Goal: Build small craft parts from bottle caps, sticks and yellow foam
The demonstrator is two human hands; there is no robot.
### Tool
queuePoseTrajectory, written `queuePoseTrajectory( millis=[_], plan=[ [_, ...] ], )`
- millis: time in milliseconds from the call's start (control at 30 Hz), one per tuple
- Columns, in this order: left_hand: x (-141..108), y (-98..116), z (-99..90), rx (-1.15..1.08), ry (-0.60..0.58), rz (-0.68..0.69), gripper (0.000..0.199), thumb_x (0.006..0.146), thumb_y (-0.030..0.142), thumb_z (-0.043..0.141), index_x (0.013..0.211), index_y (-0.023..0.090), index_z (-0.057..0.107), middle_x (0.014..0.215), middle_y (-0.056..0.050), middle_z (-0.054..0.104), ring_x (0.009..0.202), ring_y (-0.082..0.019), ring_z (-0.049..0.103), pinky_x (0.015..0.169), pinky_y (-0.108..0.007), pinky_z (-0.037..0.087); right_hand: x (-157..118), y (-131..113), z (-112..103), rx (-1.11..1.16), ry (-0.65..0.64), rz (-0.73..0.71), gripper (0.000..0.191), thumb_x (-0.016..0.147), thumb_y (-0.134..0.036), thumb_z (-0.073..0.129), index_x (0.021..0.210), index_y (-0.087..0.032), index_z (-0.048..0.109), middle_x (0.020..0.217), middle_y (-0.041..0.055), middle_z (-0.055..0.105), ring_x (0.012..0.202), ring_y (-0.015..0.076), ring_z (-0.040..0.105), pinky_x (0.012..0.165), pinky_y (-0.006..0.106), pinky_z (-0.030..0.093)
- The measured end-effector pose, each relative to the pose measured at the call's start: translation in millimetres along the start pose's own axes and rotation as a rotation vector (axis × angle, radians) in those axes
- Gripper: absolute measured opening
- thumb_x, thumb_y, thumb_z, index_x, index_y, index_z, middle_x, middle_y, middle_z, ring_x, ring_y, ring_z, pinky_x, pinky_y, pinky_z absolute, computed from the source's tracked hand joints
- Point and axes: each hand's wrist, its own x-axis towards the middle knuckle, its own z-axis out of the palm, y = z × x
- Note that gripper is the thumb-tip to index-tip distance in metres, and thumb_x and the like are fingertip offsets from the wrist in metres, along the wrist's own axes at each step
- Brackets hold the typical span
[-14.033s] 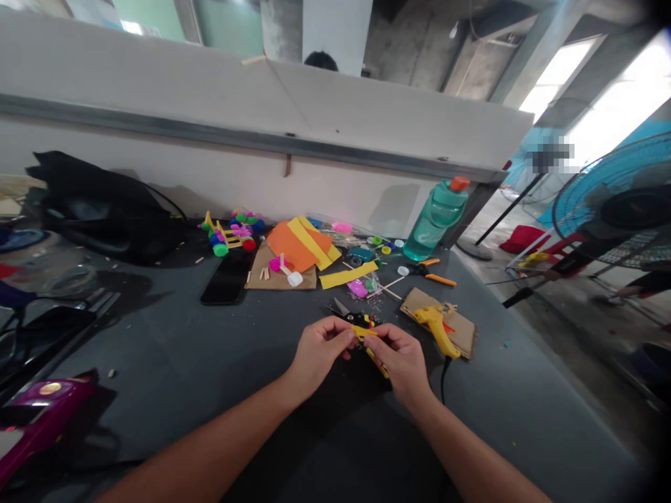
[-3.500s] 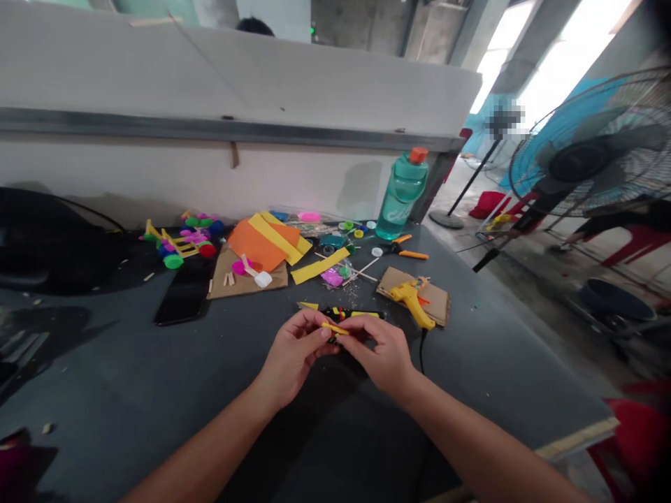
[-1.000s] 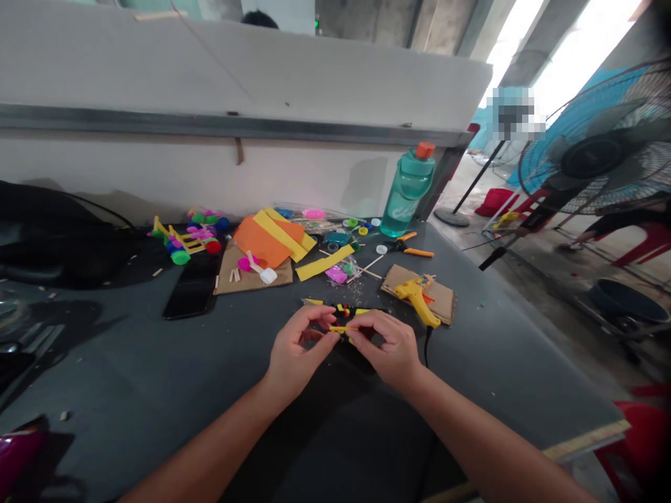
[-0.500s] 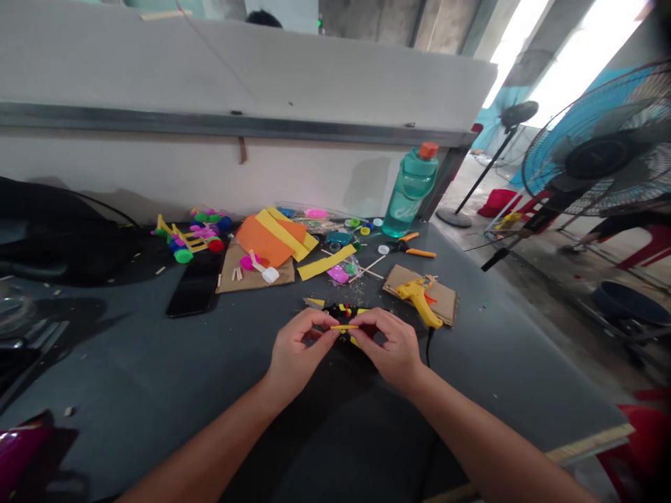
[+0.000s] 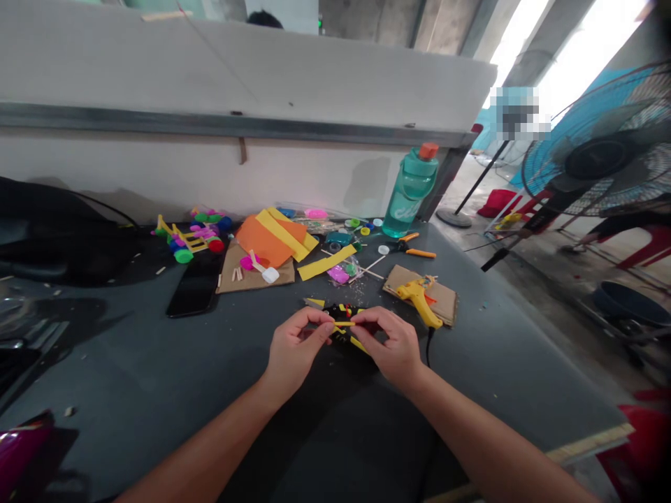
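Observation:
A small thin yellow strip (image 5: pixel 344 323) is held level between my two hands, one end in each pinch. My left hand (image 5: pixel 300 347) has thumb and fingertips closed on its left end, and my right hand (image 5: pixel 391 346) pinches the right end. Black and yellow pliers (image 5: pixel 338 309) lie on the dark table (image 5: pixel 220 391) just behind and below the strip, partly hidden by my fingers. To the right, a yellow glue gun (image 5: pixel 421 300) rests on a piece of cardboard (image 5: pixel 447 297).
Behind my hands are orange foam sheets (image 5: pixel 262 237), yellow strips (image 5: pixel 328 263), bottle caps and orange-handled cutters (image 5: pixel 421 253). A teal bottle (image 5: pixel 412 192) stands at the back. On the left are a phone (image 5: pixel 191 288) and small colourful wheeled models (image 5: pixel 193 237).
Both hands still hold the strip. The fingers of my left hand have shifted slightly and the strip sits a little higher.

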Motion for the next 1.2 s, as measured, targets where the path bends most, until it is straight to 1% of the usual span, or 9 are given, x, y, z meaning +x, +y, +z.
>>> queuePoseTrajectory(
  millis=[167, 400, 600, 667, 767, 800, 933, 1100, 1200],
  plan=[
    [3.1, -2.0, 0.3, -0.106, 0.046, -0.049, 0.014, 0.074, 0.027, 0.068, 0.078, 0.015, 0.064, 0.076, 0.0, 0.062, 0.058, -0.008, 0.057, 0.058, -0.02, 0.049, -1.1, 2.3, -0.9, 0.007, 0.023, 0.04, 0.006, 0.081, -0.019, 0.06, 0.08, -0.02, 0.065, 0.075, 0.0008, 0.068, 0.062, 0.0119, 0.06, 0.061, 0.022, 0.047],
    [4.2, -4.0, 1.5, -0.223, 0.049, -0.085, 0.017, 0.071, 0.029, 0.07, 0.076, 0.013, 0.064, 0.073, -0.001, 0.061, 0.06, -0.01, 0.056, 0.056, -0.021, 0.051, -4.5, 5.0, -3.1, 0.037, 0.011, 0.104, 0.015, 0.085, -0.027, 0.055, 0.078, -0.02, 0.066, 0.067, 0.0003, 0.068, 0.059, 0.0122, 0.062, 0.059, 0.022, 0.047],
    [3.3, -2.2, 2.2, -0.199, 0.04, -0.096, 0.018, 0.072, 0.031, 0.069, 0.075, 0.014, 0.064, 0.072, -0.001, 0.061, 0.061, -0.011, 0.057, 0.056, -0.022, 0.051, -3.7, 2.6, -4.8, 0.076, -0.029, 0.088, 0.036, 0.092, -0.027, 0.042, 0.062, -0.019, 0.061, 0.055, -0.0007, 0.062, 0.052, 0.0099, 0.058, 0.056, 0.02, 0.045],
    [3.1, -0.6, 2.0, -0.172, 0.038, -0.091, 0.018, 0.072, 0.031, 0.069, 0.074, 0.014, 0.064, 0.072, -0.001, 0.062, 0.061, -0.011, 0.057, 0.056, -0.022, 0.051, -3.1, 1.5, -4.3, 0.079, -0.032, 0.079, 0.031, 0.09, -0.027, 0.045, 0.066, -0.019, 0.062, 0.06, 0.0001, 0.064, 0.056, 0.0107, 0.059, 0.059, 0.02, 0.045],
    [2.5, 1.5, 1.5, -0.122, 0.012, -0.083, 0.018, 0.073, 0.031, 0.068, 0.075, 0.014, 0.064, 0.072, -0.001, 0.062, 0.058, -0.01, 0.057, 0.057, -0.023, 0.051, -2.3, -0.1, -2.0, 0.085, -0.037, 0.085, 0.011, 0.083, -0.028, 0.058, 0.081, -0.019, 0.065, 0.073, 0.0016, 0.066, 0.063, 0.0122, 0.059, 0.06, 0.022, 0.046],
    [2.2, 1.9, 1.3, -0.104, 0.0, -0.079, 0.018, 0.073, 0.031, 0.068, 0.075, 0.014, 0.064, 0.071, -0.001, 0.062, 0.058, -0.01, 0.057, 0.058, -0.023, 0.051, -2.0, -0.5, -1.1, 0.086, -0.044, 0.091, 0.009, 0.08, -0.027, 0.061, 0.084, -0.019, 0.065, 0.074, 0.0016, 0.066, 0.062, 0.0123, 0.059, 0.058, 0.022, 0.045],
    [1.7, 0.8, 0.6, -0.034, -0.007, -0.054, 0.016, 0.075, 0.031, 0.066, 0.076, 0.014, 0.064, 0.072, 0.0, 0.062, 0.059, -0.01, 0.058, 0.059, -0.022, 0.05, -0.8, -0.7, 0.9, 0.057, -0.055, 0.067, 0.004, 0.079, -0.023, 0.062, 0.08, -0.02, 0.064, 0.071, 0.0006, 0.064, 0.061, 0.0118, 0.056, 0.057, 0.022, 0.044],
    [5.6, -3.9, -1.4, -0.037, 0.115, -0.024, 0.017, 0.076, 0.032, 0.064, 0.077, 0.014, 0.063, 0.072, 0.0, 0.06, 0.06, -0.011, 0.057, 0.057, -0.021, 0.05, -2.0, 4.6, -1.7, 0.071, 0.005, 0.097, 0.011, 0.086, -0.023, 0.054, 0.077, -0.02, 0.06, 0.068, -0.0003, 0.062, 0.062, 0.0113, 0.055, 0.059, 0.023, 0.042],
    [8.8, -6.9, -2.7, -0.055, 0.16, -0.037, 0.019, 0.076, 0.033, 0.064, 0.077, 0.014, 0.062, 0.071, 0.0, 0.059, 0.061, -0.011, 0.055, 0.055, -0.021, 0.05, -3.2, 10.4, -4.4, 0.15, 0.117, 0.188, 0.021, 0.091, -0.028, 0.045, 0.073, -0.02, 0.053, 0.056, -0.0037, 0.05, 0.052, 0.0098, 0.047, 0.052, 0.022, 0.037]
  ],
)
